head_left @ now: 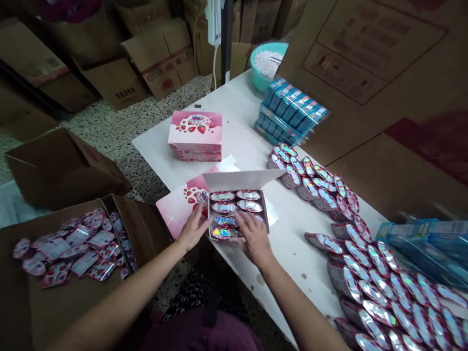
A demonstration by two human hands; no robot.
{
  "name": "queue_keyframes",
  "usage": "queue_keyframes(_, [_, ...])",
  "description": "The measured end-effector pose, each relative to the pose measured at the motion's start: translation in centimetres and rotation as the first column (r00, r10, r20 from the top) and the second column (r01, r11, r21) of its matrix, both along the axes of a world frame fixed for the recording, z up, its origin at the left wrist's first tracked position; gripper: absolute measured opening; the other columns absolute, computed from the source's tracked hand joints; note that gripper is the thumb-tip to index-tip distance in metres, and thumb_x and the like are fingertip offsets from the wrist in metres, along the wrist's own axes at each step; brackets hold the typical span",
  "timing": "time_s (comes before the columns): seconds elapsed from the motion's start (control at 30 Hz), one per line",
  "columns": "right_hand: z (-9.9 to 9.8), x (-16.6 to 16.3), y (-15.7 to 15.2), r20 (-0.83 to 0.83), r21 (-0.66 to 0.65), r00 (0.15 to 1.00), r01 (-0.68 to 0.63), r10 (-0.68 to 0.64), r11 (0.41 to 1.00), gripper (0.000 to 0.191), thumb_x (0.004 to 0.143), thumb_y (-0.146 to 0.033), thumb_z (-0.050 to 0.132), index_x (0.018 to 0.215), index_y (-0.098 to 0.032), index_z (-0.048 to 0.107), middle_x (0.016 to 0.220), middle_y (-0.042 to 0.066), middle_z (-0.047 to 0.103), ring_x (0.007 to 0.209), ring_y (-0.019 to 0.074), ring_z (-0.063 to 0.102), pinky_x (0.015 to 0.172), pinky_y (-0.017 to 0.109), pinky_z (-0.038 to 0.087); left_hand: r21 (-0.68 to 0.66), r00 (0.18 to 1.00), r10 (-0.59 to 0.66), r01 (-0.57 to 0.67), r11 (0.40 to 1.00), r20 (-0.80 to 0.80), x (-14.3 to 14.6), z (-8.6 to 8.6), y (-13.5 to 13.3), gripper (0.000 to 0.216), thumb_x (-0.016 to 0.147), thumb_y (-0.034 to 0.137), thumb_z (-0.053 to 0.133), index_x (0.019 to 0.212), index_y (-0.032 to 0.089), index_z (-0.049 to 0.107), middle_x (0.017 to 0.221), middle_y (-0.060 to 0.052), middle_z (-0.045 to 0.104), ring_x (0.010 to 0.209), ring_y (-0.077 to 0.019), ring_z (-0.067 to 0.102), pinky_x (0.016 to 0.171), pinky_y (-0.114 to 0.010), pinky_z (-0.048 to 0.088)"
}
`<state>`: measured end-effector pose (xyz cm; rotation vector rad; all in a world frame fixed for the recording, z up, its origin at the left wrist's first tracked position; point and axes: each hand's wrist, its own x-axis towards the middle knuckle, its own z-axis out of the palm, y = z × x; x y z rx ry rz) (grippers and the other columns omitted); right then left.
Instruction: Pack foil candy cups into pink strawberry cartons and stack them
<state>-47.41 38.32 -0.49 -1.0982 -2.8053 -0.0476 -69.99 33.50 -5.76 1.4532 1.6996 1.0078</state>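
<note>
In front of me at the table edge stands a small white-walled display box (268,223), its white lid (244,179) raised at the back. Shiny oval-topped packets (223,196) fill it in two columns. My left hand (195,228) is at the box's left side, fingers stretched out along the wall. My right hand (255,237) lies over the front right of the box with its fingers extended on the packets, hiding some of them. Beneath the box's left side lies a flat pink strawberry-print carton (176,206).
A closed pink strawberry box (195,136) sits farther back. Many standing packets (375,294) cover the right side, near blue packs (291,112), a teal basin (261,78) and a large cardboard carton (375,57). At lower left, an open carton (6,292) holds loose packets (74,246).
</note>
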Motion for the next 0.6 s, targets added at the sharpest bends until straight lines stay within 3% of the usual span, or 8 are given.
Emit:
queue_keyframes(0.13, [-0.9, 3.2, 0.9, 0.071, 0.043, 0.996, -0.062, 0.059, 0.997, 0.053, 0.088, -0.034, 0.045, 0.138, -0.025, 0.029, 0.143, 0.006, 0.033, 0.131, 0.0234, 0.025, 0.104, 0.046, 0.019, 0.074, 0.948, -0.026, 0.052, 0.996, -0.318, 2.1, 0.7, -0.2, 0.097, 0.069, 0.054, 0.060, 0.141, 0.012, 0.011, 0.148, -0.020, 0.011, 0.135, -0.0328, 0.011, 0.106, -0.051, 0.021])
queue_keyframes(0.2, [-1.4, 3.3, 0.8, 0.076, 0.048, 0.997, -0.037, 0.034, 0.998, 0.050, 0.089, -0.029, 0.042, 0.137, -0.030, 0.029, 0.144, 0.004, 0.031, 0.133, 0.0243, 0.023, 0.104, 0.051, 0.015, 0.059, 0.915, 0.007, 0.018, 0.998, -0.403, 3.6, 1.0, 0.1, 0.092, 0.071, 0.050, 0.060, 0.140, 0.010, 0.013, 0.147, -0.022, 0.008, 0.135, -0.0354, 0.011, 0.103, -0.052, 0.026])
queue_keyframes(0.3, [-1.4, 3.2, 0.7, 0.010, 0.006, 1.000, 0.011, -0.011, 1.000, 0.053, 0.089, -0.032, 0.043, 0.139, -0.031, 0.025, 0.144, 0.005, 0.029, 0.133, 0.0251, 0.022, 0.104, 0.054, 0.015, 0.036, 0.909, 0.077, -0.068, 0.997, -0.409, 5.0, 1.0, 0.5, 0.076, 0.082, 0.040, 0.049, 0.140, 0.008, 0.011, 0.146, -0.027, 0.008, 0.134, -0.0350, 0.015, 0.099, -0.050, 0.033])
queue_keyframes(0.37, [-0.8, 3.9, 1.2, -0.099, -0.032, 0.995, 0.023, -0.027, 0.999, 0.058, 0.087, -0.037, 0.045, 0.140, -0.028, 0.022, 0.144, 0.008, 0.030, 0.132, 0.0250, 0.024, 0.103, 0.052, 0.021, 0.078, 0.914, 0.093, -0.067, 0.995, -0.395, 5.1, 1.0, 0.3, 0.076, 0.084, 0.040, 0.046, 0.141, 0.010, 0.006, 0.146, -0.026, 0.002, 0.135, -0.0345, 0.013, 0.099, -0.050, 0.033])
queue_keyframes(0.47, [-0.2, 5.6, 3.1, -0.287, -0.106, 0.953, 0.065, -0.093, 0.992, 0.064, 0.085, -0.044, 0.045, 0.141, -0.023, 0.021, 0.142, 0.012, 0.031, 0.129, 0.0253, 0.030, 0.100, 0.046, 0.032, 0.146, 0.901, 0.063, 0.001, 0.989, -0.430, 4.6, 1.3, -0.4, 0.092, 0.074, 0.049, 0.058, 0.142, 0.016, 0.006, 0.148, -0.021, -0.006, 0.135, -0.0361, 0.005, 0.102, -0.053, 0.026])
queue_keyframes(0.53, [-0.3, 6.2, 4.2, -0.358, -0.184, 0.919, 0.104, -0.166, 0.977, 0.059, 0.086, -0.045, 0.043, 0.139, -0.024, 0.027, 0.134, 0.012, 0.040, 0.121, 0.0245, 0.041, 0.095, 0.043, 0.040, 0.137, 0.879, 0.042, 0.026, 0.990, -0.475, 4.8, 1.7, -0.6, 0.092, 0.068, 0.052, 0.063, 0.141, 0.018, 0.016, 0.149, -0.018, -0.002, 0.135, -0.0373, 0.003, 0.103, -0.055, 0.023])
queue_keyframes(0.6, [-0.8, 5.9, 4.8, -0.379, -0.260, 0.891, 0.155, -0.249, 0.953, 0.052, 0.088, -0.042, 0.038, 0.137, -0.026, 0.031, 0.117, 0.010, 0.050, 0.105, 0.0216, 0.052, 0.087, 0.038, 0.046, 0.105, 0.858, 0.018, 0.042, 0.994, -0.513, 5.3, 2.0, -0.6, 0.078, 0.071, 0.051, 0.061, 0.136, 0.022, 0.031, 0.149, -0.015, 0.008, 0.135, -0.0379, 0.002, 0.102, -0.056, 0.022])
